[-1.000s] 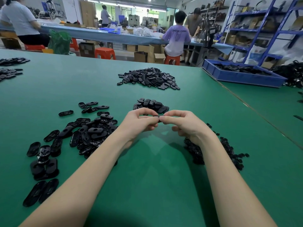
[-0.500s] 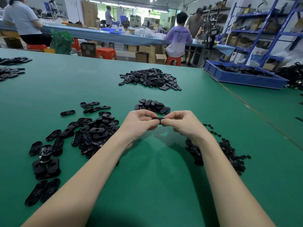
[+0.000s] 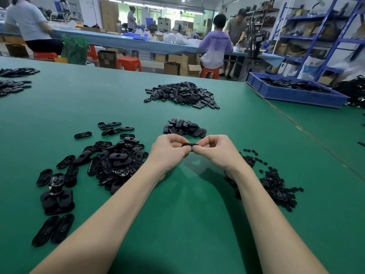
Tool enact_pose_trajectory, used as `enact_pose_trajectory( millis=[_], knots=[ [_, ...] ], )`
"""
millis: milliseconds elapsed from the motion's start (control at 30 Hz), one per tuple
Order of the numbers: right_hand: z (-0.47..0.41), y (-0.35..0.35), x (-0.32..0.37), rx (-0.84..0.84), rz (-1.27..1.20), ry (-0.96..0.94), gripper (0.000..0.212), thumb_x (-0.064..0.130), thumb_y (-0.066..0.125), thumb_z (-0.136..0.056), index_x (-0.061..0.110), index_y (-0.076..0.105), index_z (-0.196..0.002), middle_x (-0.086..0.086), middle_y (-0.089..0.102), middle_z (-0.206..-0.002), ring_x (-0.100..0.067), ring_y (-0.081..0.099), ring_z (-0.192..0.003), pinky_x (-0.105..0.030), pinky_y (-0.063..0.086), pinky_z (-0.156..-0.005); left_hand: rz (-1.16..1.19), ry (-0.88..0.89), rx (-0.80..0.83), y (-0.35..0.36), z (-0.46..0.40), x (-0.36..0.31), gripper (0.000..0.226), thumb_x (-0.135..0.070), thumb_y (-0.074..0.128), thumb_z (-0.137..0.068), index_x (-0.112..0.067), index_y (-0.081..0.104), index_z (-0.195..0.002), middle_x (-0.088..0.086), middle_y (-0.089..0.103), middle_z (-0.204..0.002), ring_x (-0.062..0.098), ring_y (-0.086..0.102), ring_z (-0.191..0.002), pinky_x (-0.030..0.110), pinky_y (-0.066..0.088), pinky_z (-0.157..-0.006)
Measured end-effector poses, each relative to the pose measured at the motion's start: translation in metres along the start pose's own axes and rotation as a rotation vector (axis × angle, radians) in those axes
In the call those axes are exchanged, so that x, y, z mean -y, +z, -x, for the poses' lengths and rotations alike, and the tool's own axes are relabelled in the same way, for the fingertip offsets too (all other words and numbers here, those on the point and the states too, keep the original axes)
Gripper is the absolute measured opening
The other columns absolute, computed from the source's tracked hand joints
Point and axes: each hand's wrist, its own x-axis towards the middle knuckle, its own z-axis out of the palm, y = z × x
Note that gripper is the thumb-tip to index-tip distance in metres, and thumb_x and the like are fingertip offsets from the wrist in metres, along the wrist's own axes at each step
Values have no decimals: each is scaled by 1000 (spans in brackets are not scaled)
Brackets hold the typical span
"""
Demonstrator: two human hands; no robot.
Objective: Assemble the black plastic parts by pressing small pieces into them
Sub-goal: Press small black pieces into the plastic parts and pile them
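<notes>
My left hand [image 3: 169, 150] and my right hand [image 3: 216, 150] meet above the green table [image 3: 187, 214], each pinching one end of a flat black oval plastic part [image 3: 190, 145]. Only its top edge shows between the fingertips. Any small piece in it is hidden. A spread of black oval parts [image 3: 110, 159] lies left of my left hand. A heap of small black pieces [image 3: 276, 184] lies right of my right forearm. A small pile of oval parts [image 3: 184, 127] sits just beyond my hands.
A larger pile of black parts [image 3: 183, 94] lies farther back at the centre. More parts [image 3: 13, 82] lie at the far left edge. A blue tray [image 3: 296, 91] holding black parts stands at the back right. People work at a blue bench behind the table.
The hands stay together on the part and have barely moved. A little more of the black part shows between the fingertips now.
</notes>
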Motion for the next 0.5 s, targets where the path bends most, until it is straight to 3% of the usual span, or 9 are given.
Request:
enact_pose_trajectory(
  millis=[133, 233, 300, 500],
  knots=[
    [-1, 0, 0, 16, -51, 0, 14, 20, 80, -84, 18, 67, -80, 15, 55, -55, -2, 44, -47, -12, 36, -48, 48, 7, 54, -6, -1, -2, 11, -11, 76, -84, -18, 71, -89, 3, 78, -81, 13, 70, -74, 27, 55, -83],
    [2, -12, 1, 108, -70, -51, 14, 22, 79, -87, 25, 71, -98, 7, 66, -73, -7, 49, -53, -16, 41, -55, 112, -1, 112, -10, -1, -3, 12, -13, 76, -86, -13, 71, -97, 6, 78, -84, 13, 68, -70, 21, 55, -80],
    [2, -17, 1, 120, 14, -109, 17, 23, 80, -86, 33, 73, -99, 8, 71, -81, -7, 54, -58, -20, 45, -63, 149, -4, 100, -11, -1, -3, 12, -12, 74, -88, -13, 71, -100, 5, 78, -84, 12, 68, -70, 17, 56, -76],
    [-4, -12, -7, 7, 113, -140, 13, 26, 80, -84, 34, 73, -92, 16, 72, -73, -1, 52, -52, -11, 43, -55, 221, -7, 109, -8, -6, -1, 16, -15, 71, -91, -17, 70, -106, 6, 78, -89, 15, 73, -81, 30, 56, -95]
  ],
)
